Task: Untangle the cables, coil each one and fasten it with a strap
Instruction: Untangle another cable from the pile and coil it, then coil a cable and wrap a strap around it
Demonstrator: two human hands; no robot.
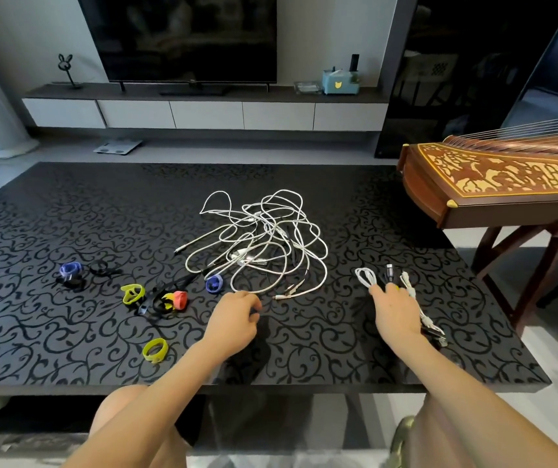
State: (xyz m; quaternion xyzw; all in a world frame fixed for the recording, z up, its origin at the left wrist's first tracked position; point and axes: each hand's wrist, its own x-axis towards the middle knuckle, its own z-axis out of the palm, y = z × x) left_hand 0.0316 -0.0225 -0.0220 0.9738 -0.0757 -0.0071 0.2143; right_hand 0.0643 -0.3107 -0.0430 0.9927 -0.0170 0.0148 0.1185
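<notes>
A loose tangle of white cables (260, 241) lies in the middle of the black patterned table (68, 332). My left hand (237, 315) hovers just in front of the tangle with fingers loosely curled and nothing visibly held. My right hand (394, 312) rests with straight fingers on a bundle of coiled white and black cables (365, 278) at the right; its ends stick out behind the wrist. Loose straps lie at the left: a blue strap (70, 270), a black strap (102, 268), a yellow-green strap (133, 293), a red strap (179, 299), another blue strap (214, 284) and a yellow strap (155, 350).
A wooden zither (494, 184) on a stand overhangs the table's far right corner. Beyond the table stand a TV (183, 38) and a low console (203, 113). My knees are under the near table edge.
</notes>
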